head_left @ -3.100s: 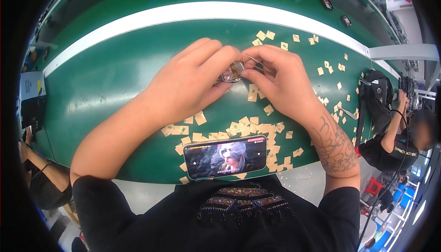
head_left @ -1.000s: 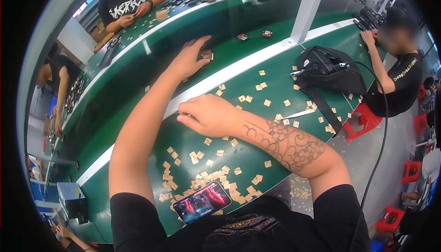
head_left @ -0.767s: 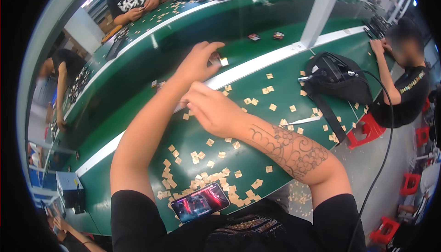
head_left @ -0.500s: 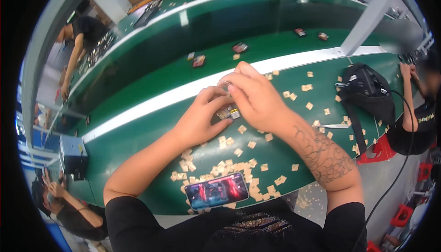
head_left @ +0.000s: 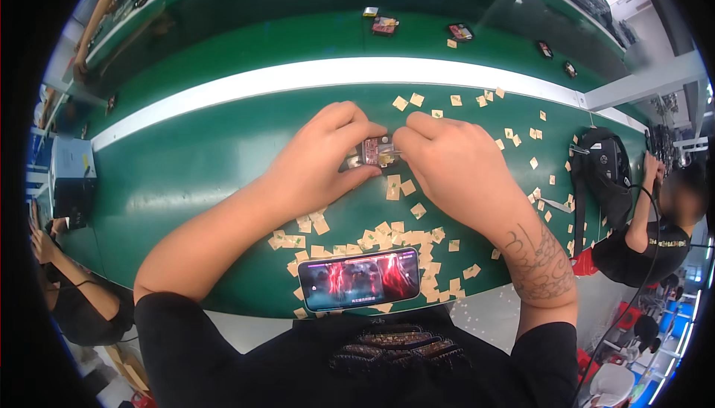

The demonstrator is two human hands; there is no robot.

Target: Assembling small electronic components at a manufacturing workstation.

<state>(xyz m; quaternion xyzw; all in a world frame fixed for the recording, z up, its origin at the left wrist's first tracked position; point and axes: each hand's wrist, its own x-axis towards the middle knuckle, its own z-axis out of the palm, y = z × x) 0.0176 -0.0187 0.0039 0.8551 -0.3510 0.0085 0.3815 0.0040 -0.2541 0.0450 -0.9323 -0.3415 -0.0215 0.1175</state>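
Over the green workbench point(head_left: 179, 222), my left hand point(head_left: 313, 155) grips a small electronic module with a reddish circuit board point(head_left: 375, 152), thumb below it and fingers above. A yellowish patch shows on the module's right part. My right hand point(head_left: 454, 155) is closed in a pinch against the module's right edge. Something thin may be between its fingertips, but they hide it. Just below the module lie small beige paper squares point(head_left: 393, 187). Nearer to me, a phone point(head_left: 360, 280) playing a video lies on its side among many more squares.
A white ledge point(head_left: 298, 73) borders the bench's far side. Beyond it, similar modules point(head_left: 385, 25) rest on a green conveyor-like surface. To the right are a black bag point(head_left: 602, 158) and a pale blade-like tool point(head_left: 555, 205). A co-worker point(head_left: 640, 244) sits there; a box point(head_left: 73, 177) stands left.
My head view has turned, shifting the scene. My right hand has come down from above the module to its right edge, and the module now shows more fully in my left hand.
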